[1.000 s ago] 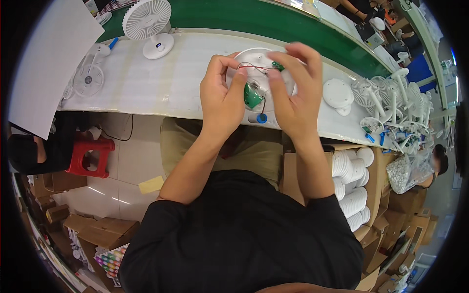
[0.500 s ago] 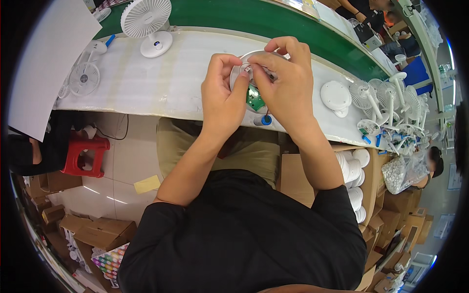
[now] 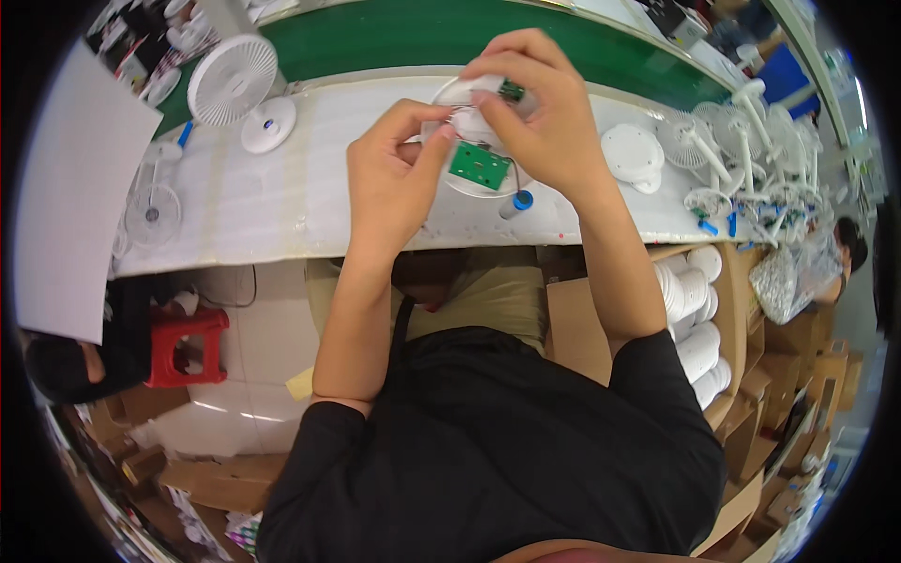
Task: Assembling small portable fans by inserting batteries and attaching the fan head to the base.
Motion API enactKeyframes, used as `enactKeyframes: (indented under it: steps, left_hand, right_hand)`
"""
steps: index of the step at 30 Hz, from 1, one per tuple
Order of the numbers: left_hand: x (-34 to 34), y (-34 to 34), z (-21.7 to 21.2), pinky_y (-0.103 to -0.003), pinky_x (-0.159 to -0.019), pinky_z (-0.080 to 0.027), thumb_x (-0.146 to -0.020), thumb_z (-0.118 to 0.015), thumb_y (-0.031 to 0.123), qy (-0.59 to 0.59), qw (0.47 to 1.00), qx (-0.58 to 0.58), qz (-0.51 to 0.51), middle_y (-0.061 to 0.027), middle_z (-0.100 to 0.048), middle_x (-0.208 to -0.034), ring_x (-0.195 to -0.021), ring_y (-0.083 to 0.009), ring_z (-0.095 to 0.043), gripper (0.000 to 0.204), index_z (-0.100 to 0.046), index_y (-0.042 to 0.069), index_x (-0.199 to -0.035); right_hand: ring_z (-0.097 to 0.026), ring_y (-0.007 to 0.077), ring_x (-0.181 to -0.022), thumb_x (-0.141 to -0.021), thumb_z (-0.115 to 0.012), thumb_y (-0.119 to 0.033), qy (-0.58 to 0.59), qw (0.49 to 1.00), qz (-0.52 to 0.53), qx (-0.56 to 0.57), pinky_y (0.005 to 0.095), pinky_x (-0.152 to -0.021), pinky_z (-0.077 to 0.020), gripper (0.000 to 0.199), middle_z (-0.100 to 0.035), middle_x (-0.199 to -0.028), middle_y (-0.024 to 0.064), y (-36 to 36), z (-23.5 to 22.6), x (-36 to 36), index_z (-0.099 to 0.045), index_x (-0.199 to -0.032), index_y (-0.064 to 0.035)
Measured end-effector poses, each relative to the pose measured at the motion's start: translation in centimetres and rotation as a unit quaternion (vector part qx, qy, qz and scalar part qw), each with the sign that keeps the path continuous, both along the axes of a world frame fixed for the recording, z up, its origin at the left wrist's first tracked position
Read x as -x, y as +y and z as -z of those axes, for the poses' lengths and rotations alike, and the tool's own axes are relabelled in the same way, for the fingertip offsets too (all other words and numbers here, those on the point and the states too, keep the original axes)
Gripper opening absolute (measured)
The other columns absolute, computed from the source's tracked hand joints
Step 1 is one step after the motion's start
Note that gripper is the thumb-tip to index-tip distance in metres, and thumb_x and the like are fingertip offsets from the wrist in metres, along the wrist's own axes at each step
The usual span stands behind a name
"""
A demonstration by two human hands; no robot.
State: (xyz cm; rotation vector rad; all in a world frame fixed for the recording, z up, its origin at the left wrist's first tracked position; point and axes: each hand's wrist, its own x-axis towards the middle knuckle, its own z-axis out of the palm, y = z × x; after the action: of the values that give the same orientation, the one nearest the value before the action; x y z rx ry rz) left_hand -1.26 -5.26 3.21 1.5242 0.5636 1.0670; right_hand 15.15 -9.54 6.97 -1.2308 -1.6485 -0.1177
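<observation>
A long white work table (image 3: 282, 202) is seen across the upper half of the view, with a green conveyor strip (image 3: 394, 38) running behind it at 12 o'clock. A large white sheet (image 3: 66, 197) is hung at 9 o'clock. An assembled white desk fan (image 3: 233, 83) is stood on the table at 11 o'clock, its round foot just beside it. A cluster of white fan stands (image 3: 741, 159) is gathered at 2 o'clock, and stacked white discs (image 3: 694, 328) are held in a cardboard box at 3 o'clock. A red stool (image 3: 188, 345) is set on the floor at 8 o'clock.

A round white fan base (image 3: 469, 141) is held above the table at 12 o'clock, between both hands. It is gripped from above by the right hand (image 3: 540, 113), whose fingers are curled over its rim. The left hand (image 3: 389, 183) is closed narrowly, its fingertips pressed to the base's inside. A green circuit board (image 3: 479, 165) is seen hanging just below the fingers, touching the base. A small blue cap (image 3: 523, 200) lies on the table at the base's lower right.
</observation>
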Motion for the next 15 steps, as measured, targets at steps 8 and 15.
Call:
enactKeyframes:
  steps: [8, 15]
  left_hand:
    - [-0.9, -0.9, -1.1, -0.017, -0.052, -0.04, -0.085, -0.062, -0.003, -0.02, 0.997, 0.004, -0.079, -0.0054, -0.062, -0.081, -0.057, -0.0052, -0.05, 0.017, -0.066, -0.001, -0.101]
    - [1.1, -1.1, -1.1, -0.017, -0.053, -0.044, -0.086, -0.063, -0.002, 0.033, 0.991, -0.058, -0.118, -0.007, -0.063, -0.085, -0.059, -0.0069, -0.054, 0.016, -0.064, -0.002, -0.101]
  right_hand:
    - [-0.057, 0.0179, -0.087, -0.081, -0.059, 0.004, 0.32, 0.937, 0.057, 0.13, 0.0274, -0.08, -0.0469, 0.016, -0.06, -0.094, 0.0076, -9.2, 4.7, 2.0, -0.063, -0.097, 0.0012]
    - [-0.059, 0.0177, -0.088, -0.083, -0.06, 0.007, 0.407, 0.881, -0.063, 0.233, 0.0236, -0.077, -0.0481, 0.026, -0.06, -0.093, 0.0086, -10.2, 3.8, 3.5, -0.065, -0.108, 0.0039]
